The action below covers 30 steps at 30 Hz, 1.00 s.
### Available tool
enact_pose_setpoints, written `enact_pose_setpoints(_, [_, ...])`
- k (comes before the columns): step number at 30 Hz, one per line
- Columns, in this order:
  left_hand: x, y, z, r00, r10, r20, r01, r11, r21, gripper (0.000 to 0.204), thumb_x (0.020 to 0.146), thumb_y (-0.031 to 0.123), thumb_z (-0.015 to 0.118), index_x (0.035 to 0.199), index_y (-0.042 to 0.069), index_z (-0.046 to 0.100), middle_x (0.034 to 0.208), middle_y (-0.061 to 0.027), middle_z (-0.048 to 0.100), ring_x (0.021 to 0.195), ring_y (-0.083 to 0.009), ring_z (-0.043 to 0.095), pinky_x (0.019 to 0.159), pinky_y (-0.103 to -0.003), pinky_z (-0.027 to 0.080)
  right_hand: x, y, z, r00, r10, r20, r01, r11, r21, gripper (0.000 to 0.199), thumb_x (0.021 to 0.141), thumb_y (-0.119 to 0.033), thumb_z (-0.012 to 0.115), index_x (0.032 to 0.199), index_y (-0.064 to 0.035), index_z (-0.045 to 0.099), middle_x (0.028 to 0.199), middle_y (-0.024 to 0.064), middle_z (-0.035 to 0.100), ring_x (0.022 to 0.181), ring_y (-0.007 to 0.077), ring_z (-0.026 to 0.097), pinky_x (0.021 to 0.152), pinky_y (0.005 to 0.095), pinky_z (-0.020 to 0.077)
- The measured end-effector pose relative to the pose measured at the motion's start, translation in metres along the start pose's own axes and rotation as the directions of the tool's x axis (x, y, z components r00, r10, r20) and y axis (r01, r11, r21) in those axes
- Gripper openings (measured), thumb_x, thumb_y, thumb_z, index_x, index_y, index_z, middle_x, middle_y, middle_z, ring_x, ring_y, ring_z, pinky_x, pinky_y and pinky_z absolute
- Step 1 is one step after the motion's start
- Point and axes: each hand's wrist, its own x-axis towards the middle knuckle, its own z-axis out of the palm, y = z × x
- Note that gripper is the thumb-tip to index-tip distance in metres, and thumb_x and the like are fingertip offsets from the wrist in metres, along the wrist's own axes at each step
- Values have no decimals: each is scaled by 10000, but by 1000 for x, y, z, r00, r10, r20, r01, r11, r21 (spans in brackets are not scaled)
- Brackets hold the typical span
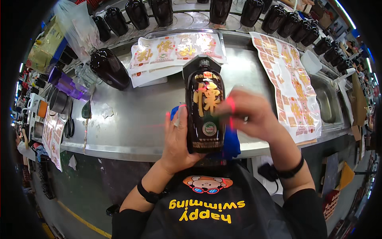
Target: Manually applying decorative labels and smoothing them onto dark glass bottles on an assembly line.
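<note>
A dark, glossy bottle (206, 119) with gold lettering and a round green-and-white emblem leans before me at the table's front edge. My left hand (177, 137) is wrapped around its lower left side. On the bottle's right, my right hand (250, 115) is closed and blurred by motion. Its fingertips are against or just in front of the bottle's face, around a dark, smeared thing that I cannot make out. Blue cloth (232, 144) shows beside and below the bottle. Behind the bottle's neck is a dark angular stand (191, 65). Red light streaks cross my fingers.
Decal sheets lie behind the bottle (153, 67) and at right (292, 91). Another dark bottle (109, 69), a purple plastic box (69, 84), scissors (69, 126) and a green scraper (86, 109) are at left. Bottles (161, 12) line the back; a sink (327, 101) is at right.
</note>
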Motion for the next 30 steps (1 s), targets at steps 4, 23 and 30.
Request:
enact_pose_setpoints(4, [-1,1,1,1000,-15,-12,14,999,-36,1137,767,450,798,1508,-133,162,1495,-281,409,1383,-425,408,1177,-586,139,-7,-14,4,969,-220,115,244,931,-271,275,685,-106,789,939,-120,685,873,68,588,806,266,596,716,412,451])
enact_pose_setpoints(23, [-2,0,1,999,4,-36,-4,1000,-1,1191,736,519,804,1535,-88,163,1452,-231,464,1340,-399,447,1152,-617,172,-18,-26,16,936,-351,29,332,850,-409,246,707,-87,775,939,-106,696,870,57,578,821,235,594,710,380,456])
enact_pose_setpoints(30, [0,3,2,997,19,-74,-17,999,27,1202,708,495,828,1539,-74,172,1414,-216,504,1315,-397,471,1131,-630,197,-60,-24,34,964,-261,-47,226,901,-369,353,631,-91,753,978,-119,692,866,26,561,767,227,543,713,369,414])
